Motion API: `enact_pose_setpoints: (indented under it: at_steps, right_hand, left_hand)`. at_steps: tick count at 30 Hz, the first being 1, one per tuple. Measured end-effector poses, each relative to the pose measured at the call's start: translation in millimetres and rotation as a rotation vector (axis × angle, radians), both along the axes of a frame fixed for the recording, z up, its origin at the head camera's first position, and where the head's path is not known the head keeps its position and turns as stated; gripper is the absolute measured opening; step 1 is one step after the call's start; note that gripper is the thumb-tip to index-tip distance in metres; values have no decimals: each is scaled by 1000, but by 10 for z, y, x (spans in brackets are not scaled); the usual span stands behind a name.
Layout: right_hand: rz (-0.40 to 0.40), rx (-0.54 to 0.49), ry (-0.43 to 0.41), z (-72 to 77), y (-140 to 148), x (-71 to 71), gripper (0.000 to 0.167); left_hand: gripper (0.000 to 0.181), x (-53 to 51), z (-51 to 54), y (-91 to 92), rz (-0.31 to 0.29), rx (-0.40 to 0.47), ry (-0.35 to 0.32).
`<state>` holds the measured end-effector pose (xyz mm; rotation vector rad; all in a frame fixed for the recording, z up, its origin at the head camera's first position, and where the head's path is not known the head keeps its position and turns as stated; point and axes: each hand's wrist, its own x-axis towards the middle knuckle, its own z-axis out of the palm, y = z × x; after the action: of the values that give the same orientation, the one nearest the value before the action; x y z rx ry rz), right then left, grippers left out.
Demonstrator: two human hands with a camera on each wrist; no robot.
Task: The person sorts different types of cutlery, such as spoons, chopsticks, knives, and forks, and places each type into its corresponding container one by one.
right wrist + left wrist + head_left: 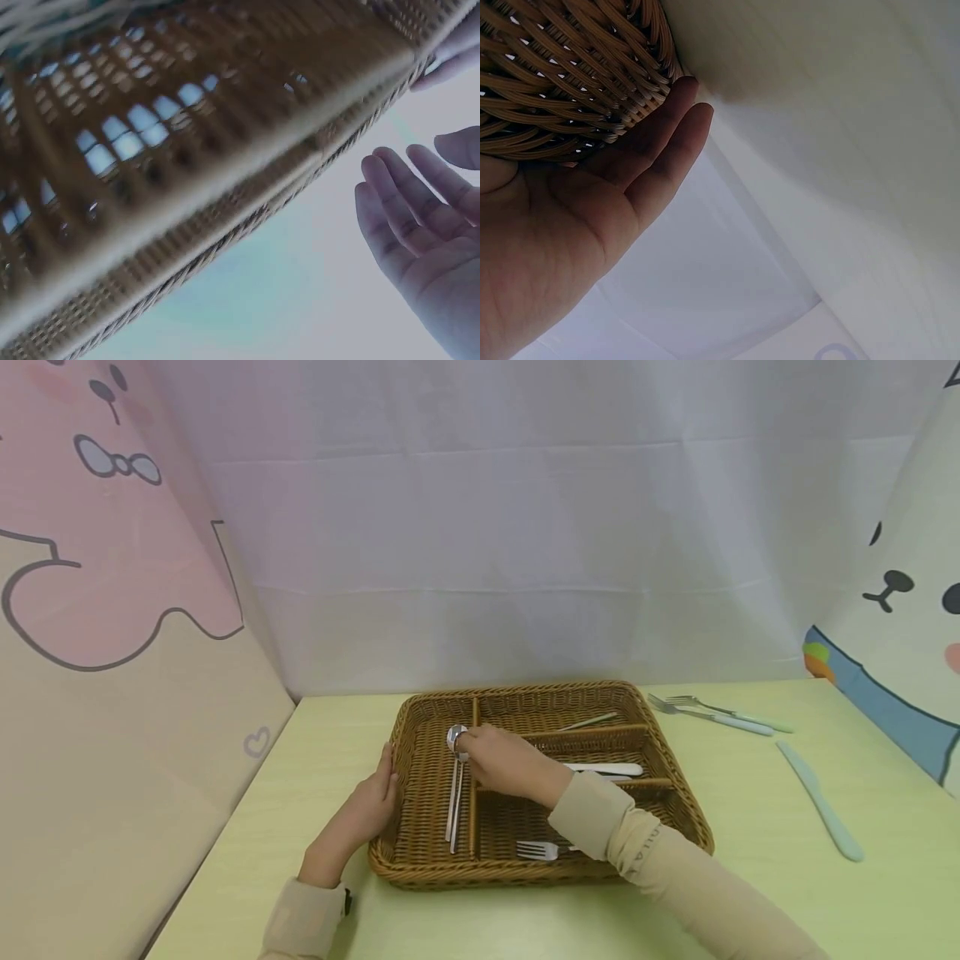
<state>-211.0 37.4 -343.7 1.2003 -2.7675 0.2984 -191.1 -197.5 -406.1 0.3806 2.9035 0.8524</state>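
My left hand (367, 810) rests against the outer left side of a brown wicker cutlery basket (427, 877); in the left wrist view its straight fingers touch the weave. My right hand (504, 762) is over the left long compartment and its divider. At its fingertips shows the shiny bowl of a metal spoon (455, 737). In the right wrist view the right hand (420, 232) has its fingers loosely spread, with nothing visible between them. Slim metal handles (453, 814) lie lengthwise in that compartment. A fork (538, 850) lies in the front right compartment, partly under my right sleeve.
White-handled cutlery (611, 769) lies in the middle right compartment, and a pale green handle (591, 722) in the back one. On the table to the right are a blue-handled fork (716, 717), a green-handled fork (768, 724) and a pale green knife (823, 802). A curtain (480, 527) hangs behind.
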Motion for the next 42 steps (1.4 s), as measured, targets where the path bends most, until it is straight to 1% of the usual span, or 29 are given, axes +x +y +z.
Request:
enact_pose_setpoints:
  at_steps: [2,9,12,18,24,26,30,32,37,42]
  right_hand:
    - [-29,-13,-13,17,62,-26,14]
    - [-87,-60,5,81,336,-71,6]
    - [-119,-73,0,109,463,-81,5]
    - [-198,-93,18,125,725,-138,16]
    - [-283,-119,9,147,1042,-177,13]
    - [-303,-127,20,144,1172,-188,12]
    - [-341,-148,23,112,1451,-204,13]
    - [-366,-159,8,87,1592,-199,15]
    - [-429,-165,-11,14,1913,-145,17]
    - [-490,-180,-23,-102,2223,-109,23]
  left_hand:
    - [57,4,4,2,-1,2,1]
    - [57,5,3,7,2,4,0]
    - [57,8,-1,4,2,5,1]
    - [57,6,1,4,2,5,-2]
    - [56,3,-5,6,4,5,1]
    - [55,7,-2,9,4,5,4]
    - [56,13,11,14,4,3,2]
    - [57,16,21,18,6,6,-7]
    - [56,11,10,12,2,4,-3]
    - [57,-1,2,1,-5,6,1]
